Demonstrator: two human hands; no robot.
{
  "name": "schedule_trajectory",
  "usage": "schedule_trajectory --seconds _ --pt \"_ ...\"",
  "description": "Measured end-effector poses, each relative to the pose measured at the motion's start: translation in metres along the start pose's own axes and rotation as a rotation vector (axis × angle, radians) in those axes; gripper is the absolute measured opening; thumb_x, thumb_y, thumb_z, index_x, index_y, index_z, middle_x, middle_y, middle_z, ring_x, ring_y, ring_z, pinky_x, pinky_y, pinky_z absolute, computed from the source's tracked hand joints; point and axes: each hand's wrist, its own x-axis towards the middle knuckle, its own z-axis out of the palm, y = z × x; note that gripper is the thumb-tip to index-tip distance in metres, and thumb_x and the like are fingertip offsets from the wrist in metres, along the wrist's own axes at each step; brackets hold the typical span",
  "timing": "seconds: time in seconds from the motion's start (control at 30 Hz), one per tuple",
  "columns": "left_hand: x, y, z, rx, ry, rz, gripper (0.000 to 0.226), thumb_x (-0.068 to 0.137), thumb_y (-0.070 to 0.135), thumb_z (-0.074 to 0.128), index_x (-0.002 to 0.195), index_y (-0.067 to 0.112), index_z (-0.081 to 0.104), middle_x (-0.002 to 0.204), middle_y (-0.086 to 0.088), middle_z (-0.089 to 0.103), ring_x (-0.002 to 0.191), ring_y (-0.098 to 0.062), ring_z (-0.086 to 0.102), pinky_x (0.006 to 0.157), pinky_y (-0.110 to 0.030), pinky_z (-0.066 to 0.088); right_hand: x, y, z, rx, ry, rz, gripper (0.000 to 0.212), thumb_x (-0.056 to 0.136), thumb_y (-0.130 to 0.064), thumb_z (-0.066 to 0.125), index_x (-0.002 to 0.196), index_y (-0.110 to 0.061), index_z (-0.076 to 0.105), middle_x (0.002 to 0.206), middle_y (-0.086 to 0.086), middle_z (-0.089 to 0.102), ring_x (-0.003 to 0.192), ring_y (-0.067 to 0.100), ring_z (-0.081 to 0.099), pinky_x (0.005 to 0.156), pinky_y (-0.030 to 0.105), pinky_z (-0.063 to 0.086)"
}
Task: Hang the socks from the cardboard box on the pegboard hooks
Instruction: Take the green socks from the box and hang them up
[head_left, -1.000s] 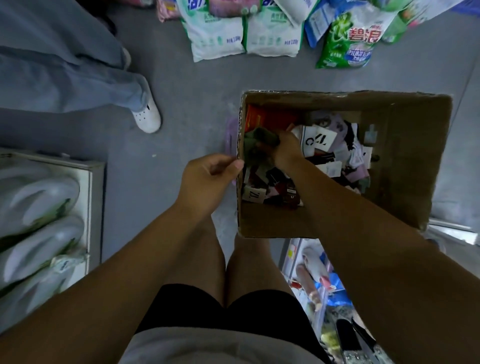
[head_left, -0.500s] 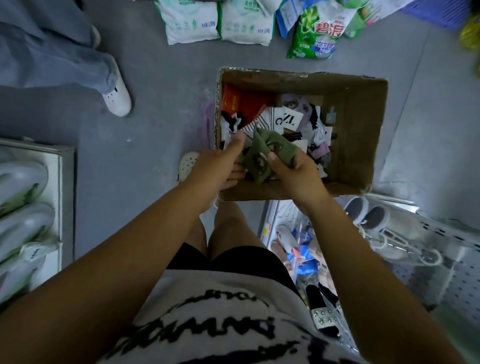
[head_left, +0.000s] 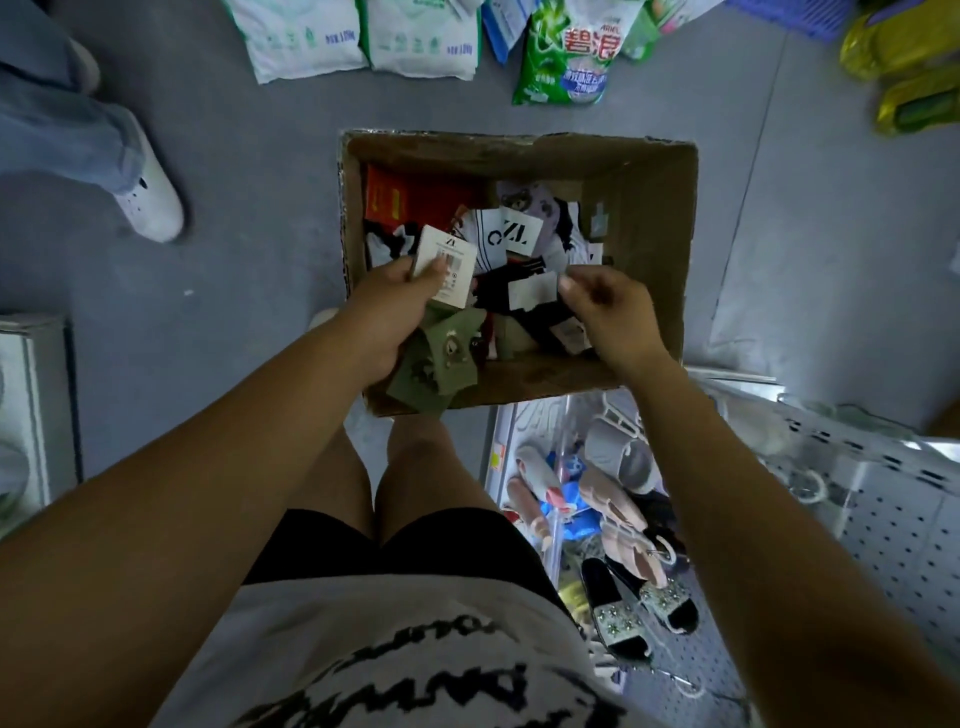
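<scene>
Green socks (head_left: 441, 364) are gripped by their card (head_left: 447, 267) in the left hand (head_left: 400, 312), over the box (head_left: 519, 141) edge. The right hand (head_left: 608, 312) is curled beside a white tag (head_left: 531, 292); a pinch cannot be confirmed. The card's hole should be found before the pegboard (head_left: 914, 545) is approached.

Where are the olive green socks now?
Head view: the olive green socks hang by their white card from the left hand, over the near left corner of the cardboard box.
</scene>
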Motion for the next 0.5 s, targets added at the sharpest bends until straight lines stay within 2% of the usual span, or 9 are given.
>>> schedule_trajectory --seconds 0.13,0.2,0.23,0.3,0.33,0.43,0.5 --pt "0.013 -0.003 0.0 -0.117 -0.032 0.064 0.017 0.104 0.031 0.054 0.117 0.026 0.065 0.093 0.005 0.08 0.086 -0.013 0.077 0.065 -0.026 0.06 0.072 0.029 0.009 -0.109 0.071 0.191 0.047 0.096 -0.027 0.066 0.139 -0.013 0.051 0.137 0.012 0.06 0.122 0.03 0.06 0.104 0.047 0.05" --pt "0.02 -0.006 -0.001 -0.13 -0.038 0.092 0.015 0.105 0.033 0.053 0.113 0.03 0.064 0.098 0.006 0.08 0.091 -0.012 0.077 0.074 -0.029 0.061 0.095 0.041 0.021 -0.185 0.128 0.21 0.046 0.095 -0.025 0.068 0.136 -0.011 0.052 0.135 0.012 0.061 0.12 0.032 0.061 0.103 0.042 0.05" --pt "0.023 -0.006 -0.001 -0.122 -0.03 0.099 0.014 0.104 0.036 0.053 0.111 0.033 0.065 0.1 0.008 0.079 0.093 -0.01 0.076 0.081 -0.031 0.06 0.103 0.046 0.028 -0.249 0.184 0.189 0.042 0.095 -0.023 0.067 0.133 -0.01 0.054 0.131 0.013 0.063 0.117 0.031 0.062 0.098 0.035 0.051" --pt "0.026 -0.006 -0.001 -0.113 -0.026 0.102 0.013 0.104 0.038 0.053 0.107 0.036 0.066 0.096 0.015 0.079 0.091 -0.003 0.075 0.083 -0.026 0.057 0.109 0.053 0.04 -0.395 0.279 0.142 0.033 0.095 -0.019 0.064 0.126 -0.01 0.059 0.125 0.014 0.063 0.11 0.026 0.06 0.087 0.027 0.046" --pt "0.027 -0.006 -0.001 -0.115 -0.036 0.102 0.013 0.104 0.038 0.052 0.107 0.036 0.065 0.096 0.015 0.079 0.091 -0.003 0.075 0.081 -0.025 0.057 0.109 0.057 0.045 -0.45 0.305 0.132 0.032 0.094 -0.019 0.064 0.125 -0.011 0.06 0.125 0.015 0.06 0.109 0.025 0.057 0.086 0.029 0.045" --pt "0.027 -0.006 0.0 -0.106 -0.041 0.103 0.013 0.104 0.039 0.053 0.108 0.035 0.064 0.094 0.015 0.079 0.092 -0.006 0.075 0.085 -0.03 0.056 0.105 0.068 0.053 -0.438 0.35 0.207 0.042 0.089 -0.029 0.072 0.127 -0.017 0.057 0.133 0.014 0.05 0.118 0.036 0.053 0.099 0.044 0.047" --pt "0.027 -0.008 0.001 -0.094 -0.06 0.109 0.014 0.105 0.038 0.051 0.11 0.034 0.063 0.093 0.015 0.079 0.09 -0.006 0.075 0.084 -0.029 0.057 0.108 0.072 0.053 -0.498 0.329 0.216 0.046 0.089 -0.036 0.072 0.127 -0.017 0.057 0.134 0.014 0.051 0.122 0.036 0.05 0.101 0.045 0.046"
